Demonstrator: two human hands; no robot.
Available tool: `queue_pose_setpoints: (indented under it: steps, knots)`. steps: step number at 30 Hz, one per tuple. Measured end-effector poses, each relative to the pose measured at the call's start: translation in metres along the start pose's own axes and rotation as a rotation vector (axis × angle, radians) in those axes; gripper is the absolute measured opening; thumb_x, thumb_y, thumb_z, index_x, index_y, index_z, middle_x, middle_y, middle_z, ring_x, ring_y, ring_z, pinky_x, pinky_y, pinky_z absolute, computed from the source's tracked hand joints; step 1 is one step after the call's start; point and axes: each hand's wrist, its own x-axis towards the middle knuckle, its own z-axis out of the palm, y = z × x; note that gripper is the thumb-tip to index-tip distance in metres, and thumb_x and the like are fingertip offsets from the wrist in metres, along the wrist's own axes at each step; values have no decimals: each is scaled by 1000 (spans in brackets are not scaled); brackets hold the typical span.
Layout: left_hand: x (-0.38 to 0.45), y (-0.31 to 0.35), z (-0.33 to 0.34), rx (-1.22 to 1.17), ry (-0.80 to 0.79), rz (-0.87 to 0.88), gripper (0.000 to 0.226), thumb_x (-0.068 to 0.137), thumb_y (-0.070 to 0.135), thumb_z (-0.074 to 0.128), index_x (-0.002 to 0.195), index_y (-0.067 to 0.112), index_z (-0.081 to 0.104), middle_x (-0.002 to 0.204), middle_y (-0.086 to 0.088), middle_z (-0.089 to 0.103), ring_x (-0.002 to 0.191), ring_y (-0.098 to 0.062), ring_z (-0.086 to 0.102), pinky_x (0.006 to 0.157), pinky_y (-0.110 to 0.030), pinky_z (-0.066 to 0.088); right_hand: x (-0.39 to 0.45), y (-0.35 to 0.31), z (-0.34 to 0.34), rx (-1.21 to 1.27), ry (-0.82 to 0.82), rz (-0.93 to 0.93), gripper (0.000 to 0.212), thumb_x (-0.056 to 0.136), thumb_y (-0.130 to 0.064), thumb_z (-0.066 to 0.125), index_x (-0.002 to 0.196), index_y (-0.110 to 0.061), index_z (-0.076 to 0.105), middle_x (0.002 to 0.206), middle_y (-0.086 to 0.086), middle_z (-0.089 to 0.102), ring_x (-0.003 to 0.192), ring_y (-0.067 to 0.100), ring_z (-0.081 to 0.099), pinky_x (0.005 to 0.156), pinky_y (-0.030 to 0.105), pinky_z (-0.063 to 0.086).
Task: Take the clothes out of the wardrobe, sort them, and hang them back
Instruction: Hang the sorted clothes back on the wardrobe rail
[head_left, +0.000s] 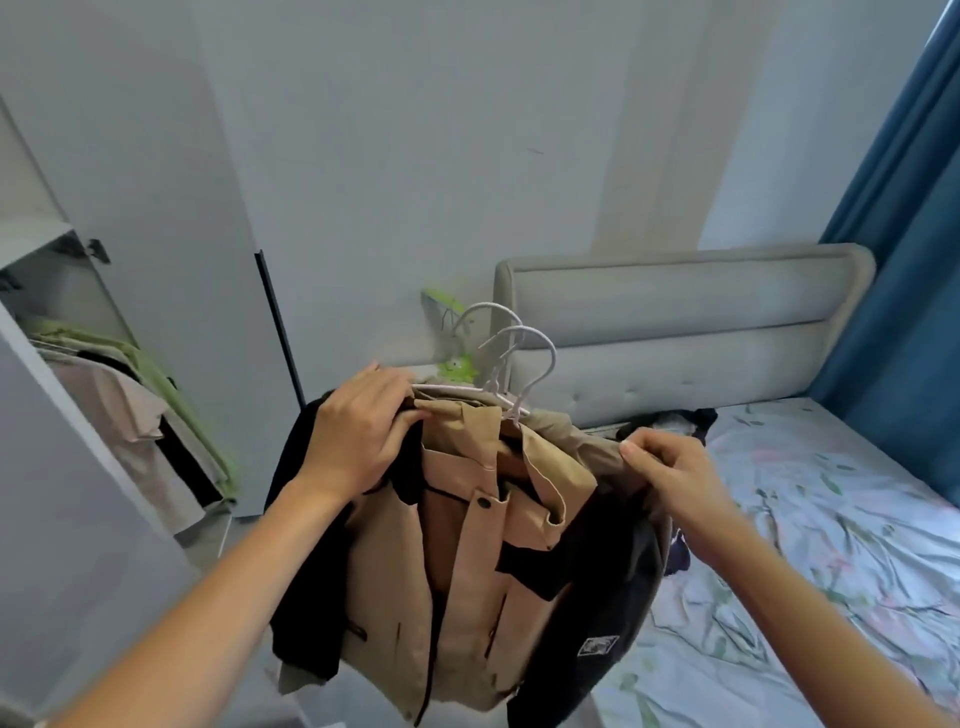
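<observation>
A tan and black jacket (457, 561) hangs in mid-air in front of me, at the front of a bundle of clothes on white hangers (514, 358). My left hand (363, 431) grips the bundle's left shoulder by the collar. My right hand (670, 473) pinches the fabric at the right shoulder. A dark garment with a small white patch (613, 613) hangs behind on the right. The open wardrobe (62, 332) stands at the left with green, beige and black clothes (130, 395) hanging on its rail.
A bed with a floral sheet (831, 545) and a grey padded headboard (675, 322) fills the right side. Dark clothes (675, 421) lie near the headboard. Blue curtains (904, 260) hang at the far right. A small green thing (457, 369) sits behind the hangers.
</observation>
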Motion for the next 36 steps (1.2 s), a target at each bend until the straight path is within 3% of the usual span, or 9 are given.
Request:
queue_pose_setpoints:
  steps: [2, 4, 7, 11, 16, 23, 28, 32, 36]
  knots:
    - [6, -18, 19, 75, -34, -66, 49, 110, 48, 38, 91, 8, 61, 89, -3, 60, 76, -29, 59, 67, -39, 49, 31, 14, 10, 16, -45, 0, 32, 99, -17, 64, 67, -18, 62, 65, -7, 52, 65, 7, 45, 61, 23, 35]
    - [13, -34, 33, 147, -43, -95, 42, 106, 44, 44, 85, 9, 55, 79, -3, 51, 65, -27, 52, 54, -35, 37, 66, 27, 19, -10, -112, -6, 37, 102, -16, 62, 65, -19, 57, 62, -9, 48, 62, 5, 40, 57, 21, 32]
    - [21, -57, 49, 179, -71, -160, 37, 103, 40, 47, 82, 10, 51, 75, -2, 49, 62, -25, 46, 57, -30, 29, 123, 38, 34, -67, -255, -21, 34, 94, -33, 59, 70, -11, 54, 62, -6, 46, 59, 5, 38, 57, 23, 30]
    - [27, -89, 62, 203, -97, -286, 36, 103, 41, 47, 84, 10, 51, 76, -2, 50, 64, -26, 47, 55, -34, 35, 191, 41, 54, -216, -473, -132, 36, 96, -41, 71, 68, -34, 49, 65, -14, 45, 63, 3, 40, 59, 23, 30]
    - [36, -121, 71, 263, -116, -338, 34, 104, 39, 49, 84, 12, 49, 78, -2, 48, 65, -25, 46, 57, -36, 37, 262, 34, 104, -540, -679, -314, 43, 79, -70, 74, 84, -34, 52, 71, -14, 60, 67, 6, 55, 64, 32, 46]
    - [28, -196, 81, 307, -83, -424, 36, 104, 40, 53, 82, 12, 49, 75, 0, 47, 65, -22, 44, 59, -32, 31, 335, 47, 202, -385, -787, -296, 36, 92, -54, 69, 80, -26, 50, 68, -5, 58, 67, 16, 50, 72, 41, 47]
    - [11, -268, 95, 254, -42, -591, 37, 102, 46, 54, 83, 14, 50, 72, 7, 48, 62, -19, 46, 59, -28, 27, 377, 52, 282, -169, -763, -198, 35, 100, -38, 68, 69, -28, 54, 61, -13, 51, 61, 5, 45, 63, 33, 36]
    - [-12, -328, 100, 139, -7, -833, 35, 94, 58, 60, 93, 28, 41, 84, 11, 57, 73, -15, 57, 62, -34, 43, 414, 48, 349, -98, -835, -129, 36, 98, -40, 70, 70, -19, 59, 62, -10, 54, 62, 7, 48, 66, 37, 38]
    - [-31, -385, 105, 103, 54, -1012, 37, 91, 60, 65, 101, 31, 45, 101, 11, 62, 93, -16, 63, 80, -45, 54, 445, 34, 417, -86, -880, -100, 40, 97, -43, 70, 75, -10, 63, 64, -2, 57, 63, 9, 50, 65, 36, 39]
